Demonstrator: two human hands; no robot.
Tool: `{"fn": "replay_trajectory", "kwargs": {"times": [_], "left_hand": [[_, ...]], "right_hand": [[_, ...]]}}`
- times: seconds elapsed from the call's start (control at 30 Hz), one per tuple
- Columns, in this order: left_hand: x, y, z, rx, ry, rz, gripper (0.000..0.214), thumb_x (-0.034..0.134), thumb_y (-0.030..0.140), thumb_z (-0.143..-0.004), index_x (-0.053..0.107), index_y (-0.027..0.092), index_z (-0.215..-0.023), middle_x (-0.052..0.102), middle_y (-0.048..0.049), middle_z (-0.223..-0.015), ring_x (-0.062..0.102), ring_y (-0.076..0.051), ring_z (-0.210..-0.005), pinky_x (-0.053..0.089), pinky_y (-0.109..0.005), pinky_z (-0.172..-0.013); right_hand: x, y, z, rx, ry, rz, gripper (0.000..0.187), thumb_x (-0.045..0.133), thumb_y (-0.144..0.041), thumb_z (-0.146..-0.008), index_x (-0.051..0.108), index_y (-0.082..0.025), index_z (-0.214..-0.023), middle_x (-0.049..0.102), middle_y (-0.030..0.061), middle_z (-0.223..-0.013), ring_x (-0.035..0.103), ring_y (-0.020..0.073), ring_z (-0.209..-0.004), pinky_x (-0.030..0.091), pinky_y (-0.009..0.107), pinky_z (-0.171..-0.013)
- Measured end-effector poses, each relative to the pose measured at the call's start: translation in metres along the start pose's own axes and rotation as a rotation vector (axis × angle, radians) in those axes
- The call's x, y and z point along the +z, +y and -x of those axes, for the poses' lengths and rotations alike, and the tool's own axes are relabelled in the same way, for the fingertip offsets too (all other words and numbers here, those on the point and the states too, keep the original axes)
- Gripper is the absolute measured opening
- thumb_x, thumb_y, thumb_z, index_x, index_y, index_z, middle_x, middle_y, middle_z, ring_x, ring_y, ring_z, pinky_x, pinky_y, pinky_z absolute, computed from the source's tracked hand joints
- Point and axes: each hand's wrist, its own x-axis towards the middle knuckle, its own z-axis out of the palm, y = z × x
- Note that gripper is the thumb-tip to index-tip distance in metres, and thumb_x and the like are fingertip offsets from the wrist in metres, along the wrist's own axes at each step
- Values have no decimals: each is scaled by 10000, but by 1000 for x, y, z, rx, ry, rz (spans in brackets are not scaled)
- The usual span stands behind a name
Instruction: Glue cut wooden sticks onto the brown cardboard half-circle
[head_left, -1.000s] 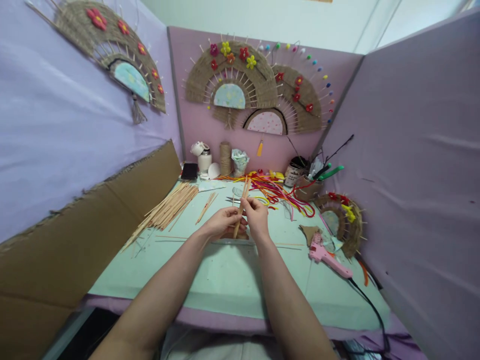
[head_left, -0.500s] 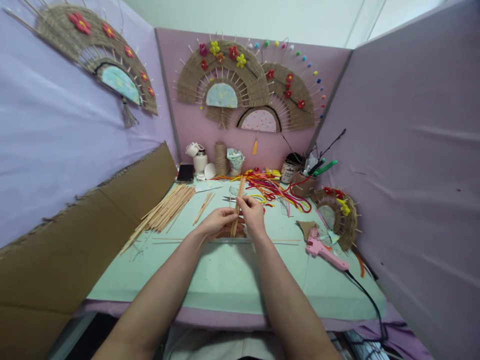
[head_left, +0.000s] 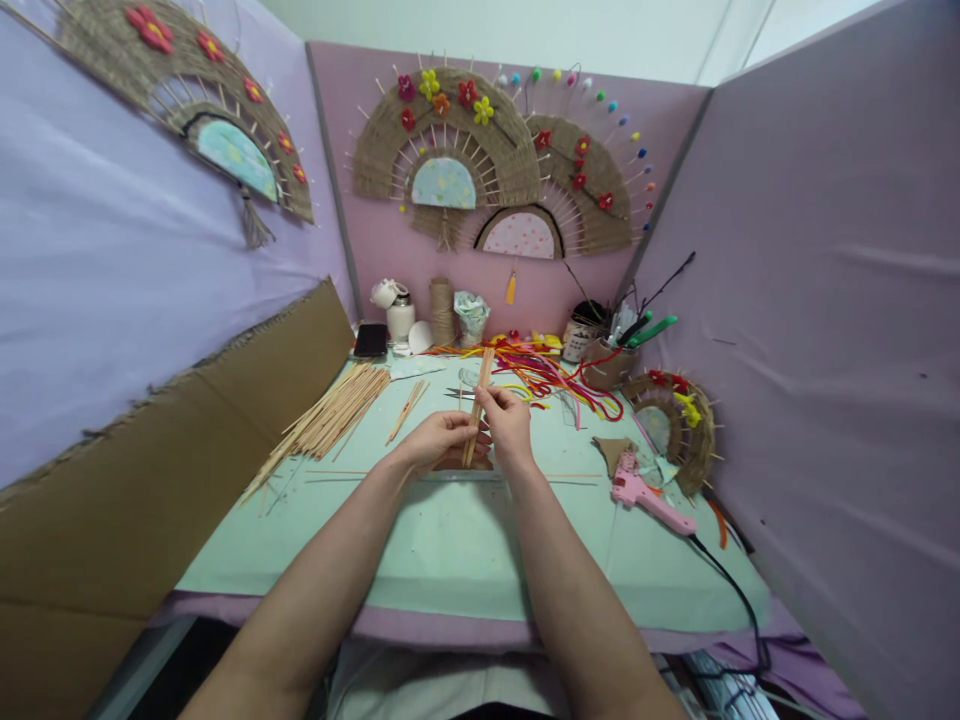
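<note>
Both hands hold a small bundle of thin wooden sticks (head_left: 485,370) nearly upright over the middle of the table. My left hand (head_left: 439,440) pinches the bundle low, between thumb and fingers. Higher up, my right hand (head_left: 506,418) is closed around it from the right side. Below the hands lies a brown piece (head_left: 461,464), partly hidden by them. Long thin sticks (head_left: 337,477) stretch sideways across the table there. Scissors (head_left: 456,392) lie just behind the hands, partly covered.
A big pile of sticks (head_left: 326,415) and a smaller group (head_left: 407,412) lie to the left. Coloured fuzzy stems (head_left: 551,372) spread at the back. A pink glue gun (head_left: 651,503) with a black cord lies right, by a small woven fan (head_left: 694,440). Cardboard (head_left: 187,450) walls the left side.
The camera view has shifted slightly. Both hands keep their hold on the stick bundle, with hardly any movement.
</note>
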Motion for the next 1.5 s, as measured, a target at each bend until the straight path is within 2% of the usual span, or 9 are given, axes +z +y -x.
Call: {"fn": "replay_trajectory", "kwargs": {"times": [0.23,0.37,0.47,0.57,0.7,0.8,0.97,1.3,1.5], "left_hand": [[5,-5,-10,123,-24,-130,425,857,450,-605,683,121,-810,738,-91,-825,699,-220,-803,545,-362,-804],[25,3,-29,258,-73,-330,262,780,348,-696,685,117,-777,743,-88,-807,682,-202,-801,520,-304,-762],[41,5,-52,285,-140,-384,155,731,245,-714,687,118,-791,745,-81,-829,684,-199,-822,516,-299,-764],[50,-5,-76,268,-171,-413,106,693,193,-711,690,113,-781,735,-70,-804,682,-193,-808,513,-307,-764],[48,-26,-92,184,-144,-517,98,677,179,-685,704,110,-749,722,-47,-752,655,-174,-731,496,-293,-720],[44,-34,-94,170,-153,-549,133,672,204,-686,726,113,-767,725,-45,-754,640,-163,-706,481,-270,-680],[42,-35,-94,164,-145,-469,126,707,180,-650,725,118,-759,736,-56,-776,657,-172,-741,500,-282,-718],[43,-36,-92,215,-114,-397,144,766,201,-636,717,117,-742,734,-59,-762,670,-189,-769,528,-329,-791],[45,-19,-86,243,-107,-495,76,714,184,-666,709,123,-709,729,-53,-733,667,-174,-723,523,-287,-714]], "right_hand": [[-11,-22,0,-12,-139,49,284,708,-444,-721,731,-188,-842,685,1,-742,572,158,-688,472,271,-654],[-39,-48,-5,-87,-200,246,196,696,-374,-725,715,-179,-742,660,-6,-669,555,156,-651,440,273,-633],[-64,-60,-12,-157,-154,414,190,651,-357,-755,686,-175,-715,603,-19,-606,491,132,-579,380,258,-566],[-84,-57,-19,-148,-169,553,174,619,-330,-753,667,-169,-708,608,-12,-619,497,131,-579,383,258,-576],[-100,-43,-22,-82,-225,651,182,609,-308,-725,692,-157,-784,670,18,-694,558,152,-629,420,268,-620],[-103,-36,-22,-90,-218,684,194,596,-321,-745,696,-159,-779,673,22,-685,563,156,-638,414,264,-621],[-99,-37,-22,-125,-189,782,157,603,-290,-754,691,-164,-722,661,9,-659,549,146,-628,385,259,-629],[-92,-39,-19,-196,-191,740,121,592,-265,-744,644,-167,-695,621,-8,-638,505,129,-599,354,247,-596],[-87,-49,-22,-205,-237,719,148,590,-289,-758,655,-163,-714,613,-10,-626,504,130,-591,364,248,-586]]}}
